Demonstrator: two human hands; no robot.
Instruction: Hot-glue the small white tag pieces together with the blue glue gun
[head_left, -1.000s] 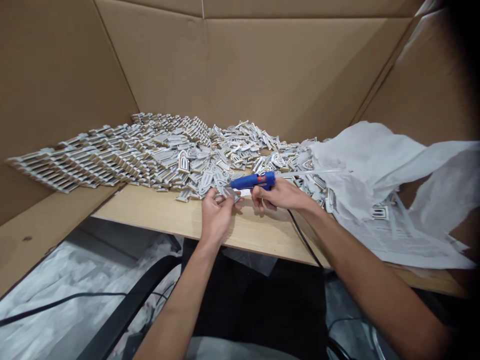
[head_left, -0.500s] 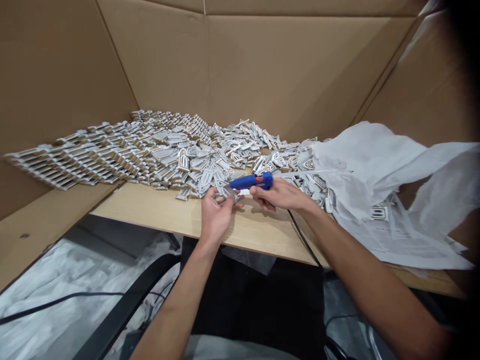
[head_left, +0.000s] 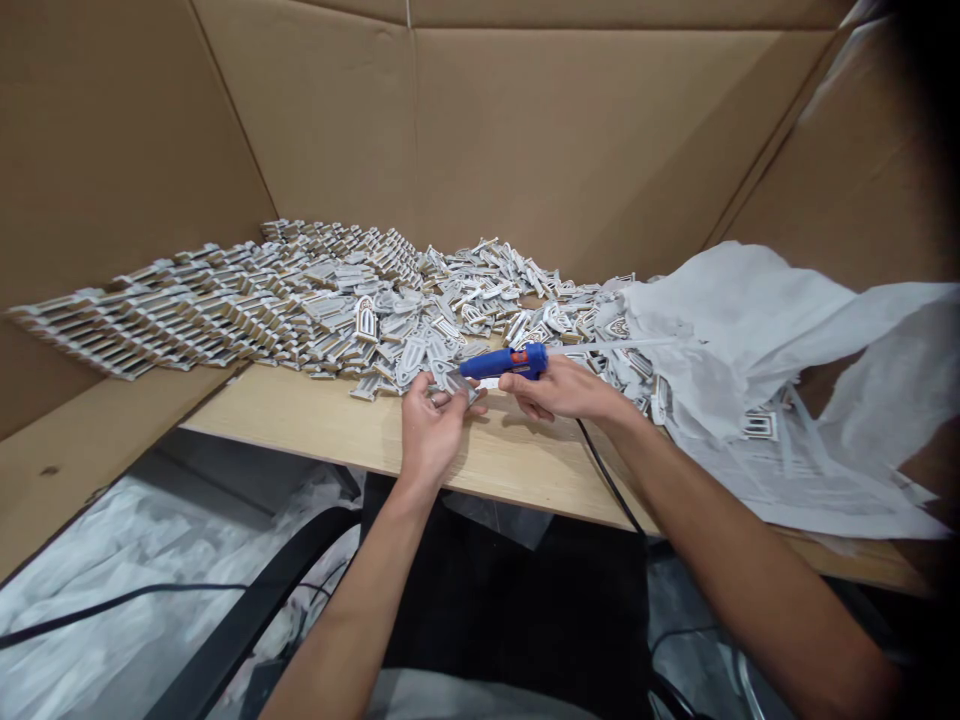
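Near the front edge of the wooden tabletop, the left hand pinches a small grey arched frame piece between thumb and fingers. The right hand has its fingers closed around the blue glue gun; whether the trigger is pressed cannot be told. The nozzle points left, at or just above the piece; contact cannot be confirmed.

Over the last second, the hands, gun and piece have held almost the same position; only the view has shifted slightly. This suggests that the nozzle is being kept at one spot on the piece.

A clear glue stick extends from the rear of the gun. A loose pile of frame pieces crowds the area beyond the hands. Layered rows of frame pieces lie to the left. White wrapping sheets limit space on the right. A black cord runs over the front edge, beside the right forearm.
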